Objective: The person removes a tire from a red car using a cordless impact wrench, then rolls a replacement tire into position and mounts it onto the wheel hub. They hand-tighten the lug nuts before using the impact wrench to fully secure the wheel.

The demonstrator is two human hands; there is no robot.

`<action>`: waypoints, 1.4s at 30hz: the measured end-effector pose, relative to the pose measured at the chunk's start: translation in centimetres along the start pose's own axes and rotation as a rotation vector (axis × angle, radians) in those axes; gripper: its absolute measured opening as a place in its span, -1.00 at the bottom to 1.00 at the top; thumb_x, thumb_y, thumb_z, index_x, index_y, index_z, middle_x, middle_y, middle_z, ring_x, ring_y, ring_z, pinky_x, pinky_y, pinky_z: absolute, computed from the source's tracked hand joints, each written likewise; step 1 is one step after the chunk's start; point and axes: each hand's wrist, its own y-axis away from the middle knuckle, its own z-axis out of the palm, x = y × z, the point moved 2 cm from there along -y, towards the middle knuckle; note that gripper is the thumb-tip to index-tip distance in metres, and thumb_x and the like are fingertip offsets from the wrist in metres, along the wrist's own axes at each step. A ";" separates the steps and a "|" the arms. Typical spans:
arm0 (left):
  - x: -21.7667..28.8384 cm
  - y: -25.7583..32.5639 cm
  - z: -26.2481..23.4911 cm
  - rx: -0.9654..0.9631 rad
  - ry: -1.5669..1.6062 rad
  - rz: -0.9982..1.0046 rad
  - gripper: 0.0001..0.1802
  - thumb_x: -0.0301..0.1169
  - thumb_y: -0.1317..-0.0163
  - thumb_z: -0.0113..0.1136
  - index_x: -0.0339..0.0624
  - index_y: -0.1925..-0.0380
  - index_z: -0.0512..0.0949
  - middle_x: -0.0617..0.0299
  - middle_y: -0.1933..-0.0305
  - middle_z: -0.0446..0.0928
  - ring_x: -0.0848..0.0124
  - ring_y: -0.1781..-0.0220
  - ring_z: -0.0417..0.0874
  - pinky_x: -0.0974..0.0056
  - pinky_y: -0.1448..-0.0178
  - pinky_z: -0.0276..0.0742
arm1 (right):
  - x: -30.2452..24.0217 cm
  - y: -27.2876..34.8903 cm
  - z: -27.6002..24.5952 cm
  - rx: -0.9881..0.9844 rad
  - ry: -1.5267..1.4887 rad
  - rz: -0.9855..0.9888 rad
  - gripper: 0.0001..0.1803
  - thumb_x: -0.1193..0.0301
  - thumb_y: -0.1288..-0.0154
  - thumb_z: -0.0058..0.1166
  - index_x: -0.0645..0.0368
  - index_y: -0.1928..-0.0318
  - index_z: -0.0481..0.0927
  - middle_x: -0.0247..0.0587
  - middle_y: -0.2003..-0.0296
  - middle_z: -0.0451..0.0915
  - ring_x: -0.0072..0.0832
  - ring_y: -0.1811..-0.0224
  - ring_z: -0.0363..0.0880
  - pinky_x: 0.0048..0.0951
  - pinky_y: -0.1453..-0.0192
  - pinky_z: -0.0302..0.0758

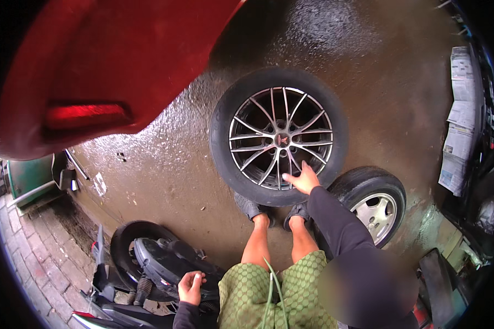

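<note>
Grip of right hand: wide, thumb and forefinger spread over the spokes; whether they press on the metal cannot be told.
Grip of left hand: narrow, fingers loosely curled; cannot tell whether anything is inside them.
Large wheel: near the middle of the wet floor, dark tyre around a thin-spoked rim; the right hand is at its near, right-hand part. Whether it lies flat or leans cannot be told.
Shoes: dark, just at the tyre's near edge, which partly covers them.
Second wheel: pale rim, beside the large wheel, toward the floor's near right corner, partly behind the dark sleeve.
Motor scooter: at the floor's near left corner, close to the left hand.
Red vehicle body: over the floor's far left corner, with a red lamp.
Newspaper sheets: along the floor's right edge.
Brick paving: beyond the floor's left edge, near a green container.
</note>
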 end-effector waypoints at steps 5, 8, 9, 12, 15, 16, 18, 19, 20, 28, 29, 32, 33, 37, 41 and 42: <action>-2.0 0.3 2.1 0.055 0.092 -0.016 -0.78 -0.40 -0.45 0.09 -0.39 0.12 0.57 0.10 0.18 0.68 0.43 0.25 0.69 0.38 0.12 0.56 | -1.0 -4.9 2.0 0.001 0.020 0.115 0.03 -0.31 -0.02 0.26 0.51 -0.07 0.50 0.35 -0.04 0.57 0.10 -0.13 0.57 -0.12 -0.23 0.47; -1.4 0.3 4.2 0.051 0.129 0.023 -0.77 -0.41 -0.45 0.10 -0.38 0.10 0.58 0.12 0.16 0.68 0.45 0.22 0.67 0.39 0.11 0.53 | -1.3 -4.1 1.1 0.039 0.120 0.056 -0.17 -0.30 -0.14 0.18 0.37 0.12 0.56 0.25 0.17 0.66 0.11 0.03 0.64 -0.06 -0.09 0.54; -0.7 0.2 5.0 0.067 0.132 0.039 -0.79 -0.42 -0.45 0.10 -0.35 0.09 0.58 0.13 0.12 0.67 0.46 0.21 0.67 0.39 0.10 0.53 | -2.4 -2.9 0.7 0.044 0.197 0.073 -0.20 -0.28 -0.18 0.16 0.36 0.13 0.57 0.25 0.17 0.66 0.10 0.02 0.65 -0.05 -0.09 0.54; -0.6 3.0 5.8 0.125 0.288 0.004 -0.82 -0.44 -0.46 0.09 -0.28 0.07 0.59 0.18 0.08 0.67 0.46 0.15 0.68 0.39 0.08 0.55 | -9.0 4.6 -0.8 -0.072 0.256 0.084 -0.25 -0.23 -0.23 0.13 0.34 0.14 0.61 0.22 0.11 0.67 0.08 -0.04 0.64 -0.03 -0.12 0.54; 0.3 3.5 8.2 0.056 0.481 -0.253 -0.53 -0.13 -0.47 0.10 -0.30 -0.14 0.47 0.06 -0.16 0.57 0.31 -0.08 0.63 0.20 -0.08 0.57 | -13.2 7.9 -4.3 -0.230 0.336 0.163 -0.32 -0.18 -0.24 0.14 0.34 0.24 0.66 0.18 0.14 0.69 0.03 0.09 0.70 -0.08 -0.07 0.56; 1.2 2.7 9.8 0.007 0.542 -0.354 -0.38 0.01 -0.43 0.09 -0.31 -0.22 0.39 0.01 -0.24 0.49 0.23 -0.16 0.58 0.12 -0.17 0.53 | -14.0 7.6 -6.3 -0.456 0.198 0.209 -0.35 -0.14 -0.29 0.12 0.34 0.29 0.66 0.14 0.25 0.70 -0.14 0.30 0.71 -0.19 0.12 0.56; 2.9 0.6 14.2 -0.098 0.745 -0.508 -0.15 0.21 -0.36 0.08 -0.31 -0.32 0.28 -0.05 -0.35 0.38 0.13 -0.27 0.48 -0.02 -0.31 0.43 | -13.9 6.8 -8.5 -0.592 -0.071 0.239 -0.54 0.07 -0.36 0.17 0.30 0.32 0.65 -0.12 0.46 0.63 -0.42 0.50 0.57 -0.31 0.37 0.44; 3.4 -0.5 16.4 -0.154 0.887 -0.584 -0.08 0.28 -0.32 0.07 -0.31 -0.34 0.24 -0.06 -0.37 0.34 0.09 -0.30 0.45 -0.07 -0.36 0.38 | -14.9 7.5 -9.4 -0.629 -0.166 0.270 -0.61 0.16 -0.40 0.17 0.28 0.34 0.65 -0.23 0.52 0.60 -0.48 0.51 0.53 -0.33 0.40 0.41; 3.9 -0.9 18.4 -0.128 0.954 -0.494 -0.10 0.27 -0.33 0.07 -0.29 -0.34 0.25 -0.03 -0.34 0.37 0.10 -0.28 0.46 -0.07 -0.36 0.38 | -15.1 7.5 -9.7 -0.628 -0.109 0.221 -0.64 0.16 -0.38 0.20 0.27 0.30 0.65 -0.25 0.52 0.59 -0.49 0.51 0.51 -0.34 0.39 0.41; 11.3 2.9 25.4 -0.008 0.847 -0.134 -0.20 -0.11 -0.35 0.28 -0.12 -0.46 0.15 0.11 -0.45 0.29 0.24 -0.45 0.27 0.00 -0.45 0.20 | -8.2 6.8 -15.9 -0.430 -0.222 0.207 -0.55 0.25 -0.44 0.07 0.52 0.04 0.60 0.00 0.20 0.66 -0.33 0.16 0.59 -0.28 -0.02 0.44; 11.8 3.0 26.9 0.038 0.884 -0.014 -0.23 -0.25 -0.37 0.29 -0.17 -0.46 0.14 0.08 -0.45 0.28 0.25 -0.44 0.30 0.10 -0.47 0.22 | -7.0 6.5 -16.7 -0.382 -0.222 0.166 -0.52 0.26 -0.43 0.05 0.55 -0.03 0.56 0.09 0.09 0.66 -0.27 0.02 0.60 -0.26 -0.13 0.43; 15.2 2.7 28.6 0.268 0.282 0.136 0.03 -0.15 -0.15 0.43 -0.43 -0.44 0.07 -0.21 -0.45 0.19 0.03 -0.48 0.22 0.07 -0.53 0.13 | -2.6 6.5 -18.3 -0.283 -0.405 0.237 -0.44 0.26 -0.47 -0.06 0.57 -0.21 0.41 0.16 -0.14 0.55 -0.17 -0.20 0.51 -0.24 -0.31 0.36; 18.8 3.1 28.3 0.311 0.121 0.137 0.25 0.07 0.00 0.51 -0.53 -0.44 0.03 -0.38 -0.44 0.15 -0.11 -0.50 0.17 -0.01 -0.54 0.09 | -0.7 6.1 -18.3 -0.287 -0.607 0.279 -0.44 0.27 -0.48 -0.08 0.56 -0.23 0.39 0.15 -0.14 0.56 -0.16 -0.20 0.51 -0.25 -0.33 0.36; 27.8 1.5 27.5 0.330 -0.127 0.384 0.18 0.12 -0.03 0.45 -0.37 -0.46 0.10 -0.26 -0.45 0.18 -0.09 -0.51 0.15 -0.06 -0.53 0.08 | -1.2 7.3 -17.5 -0.322 -1.129 0.395 -0.52 0.24 -0.50 -0.10 0.47 -0.15 0.44 0.05 -0.17 0.54 -0.15 -0.26 0.46 -0.14 -0.39 0.30; 34.8 -1.0 27.3 0.179 -0.422 0.581 0.13 0.19 0.02 0.43 -0.13 -0.47 0.18 -0.06 -0.49 0.19 -0.02 -0.51 0.18 -0.29 -0.43 0.12 | -1.3 8.5 -16.9 -0.345 -1.127 0.436 -0.55 0.05 -0.50 -0.11 0.13 -0.13 0.49 -0.06 -0.14 0.51 -0.13 -0.14 0.49 0.08 -0.16 0.45; 36.2 -1.4 27.5 0.112 -0.473 0.633 0.12 0.19 0.03 0.43 -0.07 -0.47 0.19 -0.03 -0.51 0.18 0.00 -0.52 0.17 -0.36 -0.43 0.09 | 0.0 8.9 -16.5 -0.384 -1.020 0.548 -0.54 0.00 -0.50 -0.14 0.05 -0.14 0.49 -0.14 -0.08 0.52 -0.14 -0.02 0.51 0.07 -0.03 0.50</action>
